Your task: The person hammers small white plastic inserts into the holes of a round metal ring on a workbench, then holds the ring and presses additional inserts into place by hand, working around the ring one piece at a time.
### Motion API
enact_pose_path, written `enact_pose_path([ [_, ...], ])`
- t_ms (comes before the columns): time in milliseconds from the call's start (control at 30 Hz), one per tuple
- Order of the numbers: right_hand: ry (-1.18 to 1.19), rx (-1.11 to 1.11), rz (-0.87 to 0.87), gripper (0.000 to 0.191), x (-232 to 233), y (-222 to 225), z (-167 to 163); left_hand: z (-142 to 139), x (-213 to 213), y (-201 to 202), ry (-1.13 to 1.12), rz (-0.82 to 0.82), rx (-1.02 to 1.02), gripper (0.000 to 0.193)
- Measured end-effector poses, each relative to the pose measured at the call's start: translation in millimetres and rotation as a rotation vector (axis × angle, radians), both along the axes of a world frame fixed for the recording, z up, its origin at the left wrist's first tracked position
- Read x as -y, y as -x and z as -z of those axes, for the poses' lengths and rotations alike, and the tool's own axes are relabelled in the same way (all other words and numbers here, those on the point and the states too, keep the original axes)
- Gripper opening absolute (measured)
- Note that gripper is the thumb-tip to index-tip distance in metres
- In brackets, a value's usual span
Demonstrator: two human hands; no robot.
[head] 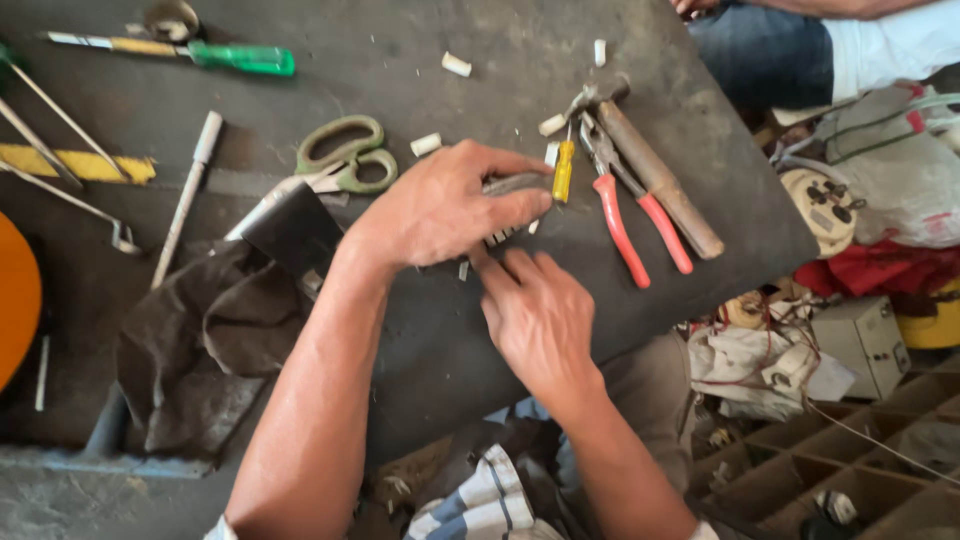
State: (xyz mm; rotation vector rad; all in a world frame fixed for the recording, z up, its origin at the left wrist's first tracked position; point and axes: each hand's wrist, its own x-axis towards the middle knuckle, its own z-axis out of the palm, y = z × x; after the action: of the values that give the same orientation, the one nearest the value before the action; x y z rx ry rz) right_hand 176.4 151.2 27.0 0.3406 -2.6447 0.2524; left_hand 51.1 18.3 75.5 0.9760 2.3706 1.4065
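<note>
While I'm looking down at this from the head cam, both hands sit mid-frame on a dark workboard [440, 330]. The left hand [440, 205] is clenched over a small grey metal part [515, 184], which pokes out between thumb and fingertips right at the centre of the frame. The right hand [540, 315] sits just below it, fingers curled up against the underside of that same part. I can't tell whether it's actually pinching it or only touching.

Just right of the part is a small yellow-handled screwdriver [563, 170], nearly touching the left fingertips. Next to that are red-handled pliers [630, 215] and a hammer with a brown handle [660, 180], all lying slanted in the upper right. A few short white tube pieces [456, 64] are scattered across the top of the board.

Green-handled scissors [348, 152] lie left of the left wrist, with a dark rag [210, 350] bunched in the lower left. A green-handled screwdriver [200, 52] is way up in the top left.

Containers: a wooden compartment tray [800, 470] in the lower right, with some whitish bit in one cell, too blurry to call. A small beige box [865, 340] sits above it among tangled wires. Another person's jeans-clad leg [765, 50] shows top right.
</note>
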Motion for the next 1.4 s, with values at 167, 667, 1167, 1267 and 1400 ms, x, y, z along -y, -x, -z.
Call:
enact_pose_path([
  [167,-0.021,-0.006,0.039,0.043,0.4,-0.2,-0.5,-2.1,-2.6,-1.5,0.061,-0.017,0.077,0.052],
  [667,0.0,0.005,0.028,0.046,2.4,-1.2,-0.3,0.6,-1.0,0.3,0.023,0.016,0.069,0.053],
  [1167,-0.005,-0.012,0.042,0.043,3.1,0.6,2.8,-0.7,-0.6,0.6,-0.007,0.027,0.014,0.053],
  [1267,-0.003,-0.011,0.039,0.048,2.7,0.5,2.9,1.2,0.3,2.9,-0.008,0.028,0.055,0.053],
  [1400,0.011,0.001,0.034,0.05,2.2,0.3,2.6,3.2,0.3,3.4,0.013,0.029,0.078,0.054],
])
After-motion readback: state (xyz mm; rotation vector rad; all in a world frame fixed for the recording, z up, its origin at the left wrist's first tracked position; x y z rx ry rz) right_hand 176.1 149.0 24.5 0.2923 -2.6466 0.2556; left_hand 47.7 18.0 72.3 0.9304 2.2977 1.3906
